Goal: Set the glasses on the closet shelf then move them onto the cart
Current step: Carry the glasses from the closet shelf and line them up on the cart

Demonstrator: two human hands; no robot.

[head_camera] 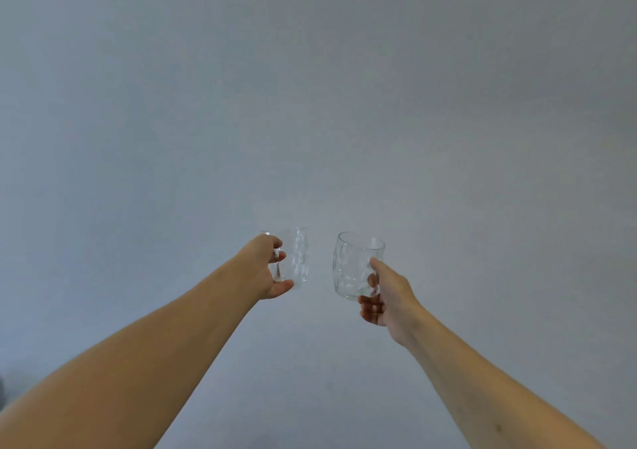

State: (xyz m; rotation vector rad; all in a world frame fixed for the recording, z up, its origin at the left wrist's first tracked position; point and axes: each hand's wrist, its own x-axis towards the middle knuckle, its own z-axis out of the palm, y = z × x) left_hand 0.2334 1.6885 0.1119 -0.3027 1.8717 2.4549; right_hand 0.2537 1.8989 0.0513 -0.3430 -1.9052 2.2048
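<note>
My left hand (267,264) grips a clear, dimpled glass mug (299,259) by its handle, fingers curled through the loop and the thumb tucked under near the base. This mug stands close to upright, its body to the right of my knuckles, and it is so transparent against the plain pale grey wall (310,86) that only the wavy highlights down its side and a faint rim line pick it out.

My right hand (386,293) holds a second clear glass mug with a rounded, dimpled body (351,266), also by the handle, with the thumb laid up along the handle's top and the fingers wrapped beneath. This one tilts a little, its open mouth leaning to the right, and its round rim shows as a bright oval. Soft hollows ripple across its wall and the thick base catches light.

Both mugs are empty and held out in the air in front of me at about the same height, near each other but apart, with a gap of bare wall between them. My bare forearms reach in from the lower corners.
</note>
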